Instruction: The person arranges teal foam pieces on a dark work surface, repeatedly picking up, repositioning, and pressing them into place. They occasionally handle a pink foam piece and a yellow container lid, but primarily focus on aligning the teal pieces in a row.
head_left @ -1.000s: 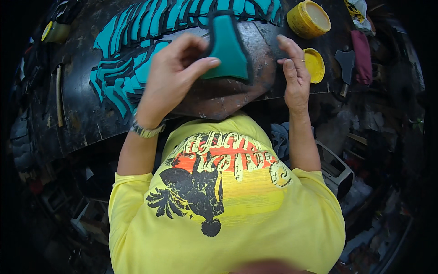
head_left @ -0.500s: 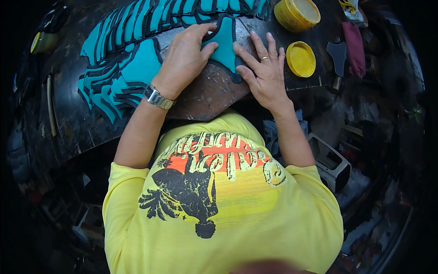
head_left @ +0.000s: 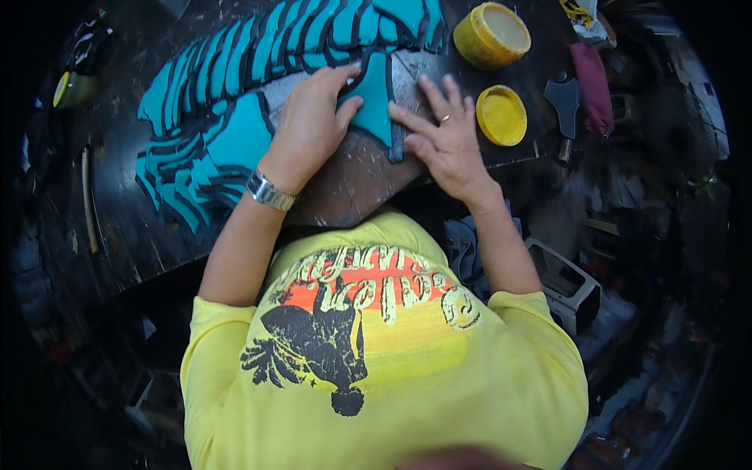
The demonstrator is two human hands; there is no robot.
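A teal cut piece [head_left: 374,100] with dark edges lies on the worn brown board [head_left: 345,182] in front of me. My left hand [head_left: 309,121], with a metal watch at its wrist, holds the piece from its left side, thumb and bent fingers on its edge. Against the piece's right edge rests the index fingertip of my right hand [head_left: 446,141]; its fingers are spread, and a ring shows on one. A heap of similar teal pieces [head_left: 239,133] lies left of my left hand. Beyond both hands runs a long overlapping row of teal pieces [head_left: 258,51].
A yellow tub [head_left: 479,48] of pale contents stands at the back right, with a yellow lid [head_left: 501,116] nearer me. Farther right are a dark-headed tool [head_left: 562,102] and a maroon pouch [head_left: 593,90]. A thin stick [head_left: 88,196] and a small jar [head_left: 74,90] lie left.
The whole view has shifted slightly, so the table's things sit lower. Both hands stay at the teal piece; the dark strip along its lower right edge shows wider.
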